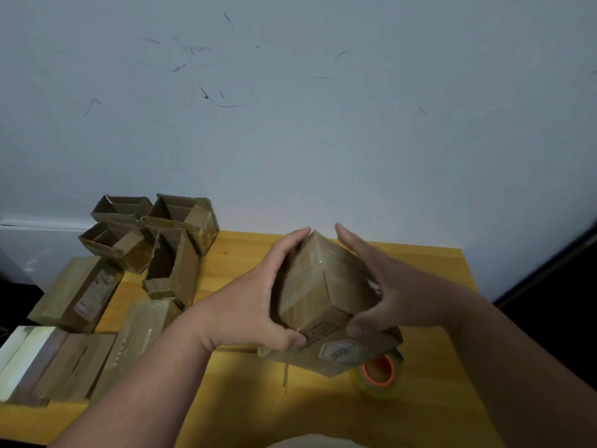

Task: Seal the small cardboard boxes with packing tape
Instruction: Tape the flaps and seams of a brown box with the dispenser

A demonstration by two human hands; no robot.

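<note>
Two hands hold one box (pixel 318 286) up over the yellow table (pixel 429 263) at centre frame. From the head view, our left hand (pixel 255 305) cups its left face, fingers laid long up the side and the thumb hooked under the near end. Our right hand (pixel 384 292) mirrors it on the right face, fingers stretched toward the far top corner, thumb curled against the near lower edge. Both hands are clamped on the box, well apart from each other, with the cardboard between them. A glossy strip runs along the top seam, so we judge this box already taped there, perhaps being pressed down or turned for another side.

Just below it, at lower right of centre, lies the tape roll (pixel 379 375), clear with an orange core, partly hidden behind a box (pixel 339 354) lying flat. At upper left of the table stand open boxes (pixel 151 234), flaps up, not yet sealed. At lower left lie closed boxes (pixel 77 292), shiny on top.

We judge the box light and fairly stiff along its edges, though the faces may dent if squeezed hard. Taped areas look slick; bare cardboard should grip well. Holding by opposite side faces, near the corners, seems safest.
</note>
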